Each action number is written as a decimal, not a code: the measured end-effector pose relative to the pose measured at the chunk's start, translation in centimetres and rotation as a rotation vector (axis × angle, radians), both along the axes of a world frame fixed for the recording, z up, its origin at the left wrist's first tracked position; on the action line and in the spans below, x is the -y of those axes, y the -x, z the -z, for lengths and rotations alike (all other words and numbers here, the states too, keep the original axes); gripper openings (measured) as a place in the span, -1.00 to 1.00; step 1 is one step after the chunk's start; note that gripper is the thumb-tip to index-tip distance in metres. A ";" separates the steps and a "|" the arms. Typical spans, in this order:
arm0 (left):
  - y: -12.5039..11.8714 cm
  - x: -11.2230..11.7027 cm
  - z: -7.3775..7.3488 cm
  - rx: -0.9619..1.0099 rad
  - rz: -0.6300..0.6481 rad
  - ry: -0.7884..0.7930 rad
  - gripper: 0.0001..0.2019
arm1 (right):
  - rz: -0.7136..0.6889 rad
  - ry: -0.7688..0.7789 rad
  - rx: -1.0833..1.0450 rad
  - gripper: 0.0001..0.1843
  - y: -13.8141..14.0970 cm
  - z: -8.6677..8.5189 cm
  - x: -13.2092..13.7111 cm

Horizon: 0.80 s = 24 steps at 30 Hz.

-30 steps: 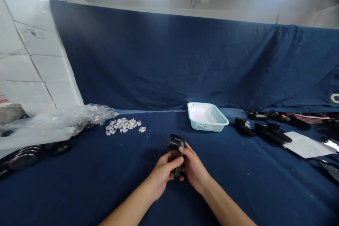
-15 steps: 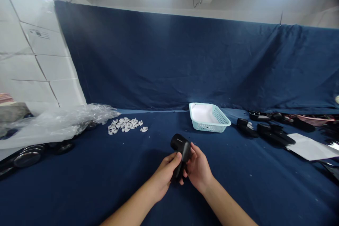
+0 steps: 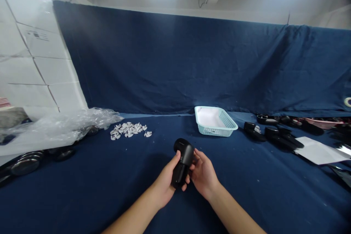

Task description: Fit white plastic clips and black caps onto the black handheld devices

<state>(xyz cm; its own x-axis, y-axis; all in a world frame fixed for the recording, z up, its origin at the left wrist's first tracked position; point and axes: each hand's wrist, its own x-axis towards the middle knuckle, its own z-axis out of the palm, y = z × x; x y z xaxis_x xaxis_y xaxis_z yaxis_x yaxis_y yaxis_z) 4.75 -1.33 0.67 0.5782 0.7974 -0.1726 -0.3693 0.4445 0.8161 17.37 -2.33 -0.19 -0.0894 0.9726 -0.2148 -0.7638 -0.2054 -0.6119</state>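
Note:
A black handheld device [image 3: 183, 161] with a short rounded head and a thick handle is held over the middle of the cloth, tilted, its head pointing up. My left hand [image 3: 168, 181] wraps the handle, thumb along the side just below the head, fingertips showing underneath. From the right, my right hand [image 3: 205, 175] is closed against the device near the join of head and handle. Some of its fingers are hidden behind the black body. Further off to the left lies a pile of small white plastic parts [image 3: 128, 129].
At the back stands a light blue basket [image 3: 216, 131] with a white lining. Black parts [image 3: 279, 139] and a white sheet [image 3: 319, 150] lie on the right. Clear plastic wrap [image 3: 65, 126] and round black pieces [image 3: 26, 163] are on the left. A blue curtain [image 3: 170, 62] hangs behind.
Both hands have turned the device so that more of its handle side shows. The left thumb has shifted up and left along it. The view has swung slightly right.

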 end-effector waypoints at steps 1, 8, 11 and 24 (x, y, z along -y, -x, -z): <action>0.0 0.0 -0.1 0.000 -0.001 0.007 -0.46 | 0.003 -0.003 -0.004 -0.72 0.0 0.0 0.0; 0.0 -0.1 -0.2 0.049 0.000 0.050 -0.47 | -0.003 -0.010 0.003 -0.73 0.0 0.0 -0.1; 0.1 -0.3 -0.1 0.084 0.013 0.096 -0.45 | -0.006 -0.003 0.003 -0.75 0.0 -0.3 0.1; 0.2 -0.7 0.2 0.101 -0.080 0.190 -0.57 | 0.041 0.064 0.025 -0.70 0.2 -0.4 0.1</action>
